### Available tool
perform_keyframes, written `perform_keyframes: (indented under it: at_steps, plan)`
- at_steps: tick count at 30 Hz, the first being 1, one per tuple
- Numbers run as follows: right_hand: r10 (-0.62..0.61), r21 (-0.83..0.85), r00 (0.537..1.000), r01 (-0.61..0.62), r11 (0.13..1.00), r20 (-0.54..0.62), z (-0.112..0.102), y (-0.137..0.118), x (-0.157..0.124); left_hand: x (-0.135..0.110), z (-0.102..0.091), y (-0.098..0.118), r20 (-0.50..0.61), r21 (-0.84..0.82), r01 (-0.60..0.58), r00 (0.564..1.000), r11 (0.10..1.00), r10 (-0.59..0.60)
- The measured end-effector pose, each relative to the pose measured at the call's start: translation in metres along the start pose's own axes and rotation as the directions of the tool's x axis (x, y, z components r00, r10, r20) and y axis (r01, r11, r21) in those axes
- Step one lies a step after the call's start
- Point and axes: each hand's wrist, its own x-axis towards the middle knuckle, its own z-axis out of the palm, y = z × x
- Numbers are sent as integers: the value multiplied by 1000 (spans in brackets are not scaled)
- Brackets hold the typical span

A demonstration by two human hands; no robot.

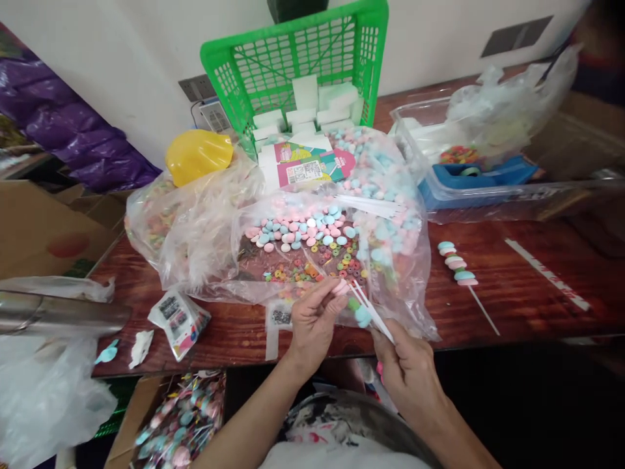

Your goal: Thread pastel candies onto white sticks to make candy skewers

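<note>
My left hand [312, 322] pinches a pale pink disc-shaped candy [340, 287] between thumb and fingertips. Several thin white sticks [374, 316] are gripped in my right hand [413, 365], their tips pointing up and left toward that candy. Just under the sticks there are green and light-blue pieces [361, 314]; whether they are threaded on one stick I cannot tell. Beyond my hands, an opened clear plastic bag [234, 290] bears loose pink, blue and white disc candies [297, 231] and small coloured rings [297, 270]. More white sticks [368, 206] lie on the bag's far side.
On the right lie a candy skewer [456, 264] and a white strip with red print [547, 273]. A green basket [293, 49] and a clear tub [420, 117] stand behind. Printed cards [178, 322] sit left. Below, a cardboard box [134, 417] holds many candy skewers.
</note>
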Motion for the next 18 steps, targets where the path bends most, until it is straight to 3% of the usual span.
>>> perform_keyframes:
  at_steps: [3,7,14,16,18]
  plan:
    - [19,44,999,-18,999,-44,1,-1,-3,-6,12,-8,-8,-215,147,988,965,-153]
    - [65,65,993,-59,996,-94,1,-2,-4,-14,23,-7,105,-231,195,979,953,-175]
    - [107,138,977,-83,987,-182,-6,9,-3,-19,34,4,263,-5,13,965,1000,-11]
    - [178,240,976,-144,960,-126,-6,14,-4,-15,31,4,240,-8,4,971,1000,-2]
    - [250,354,968,-233,906,0,-4,17,-4,-10,26,4,210,14,-4,978,1000,1]
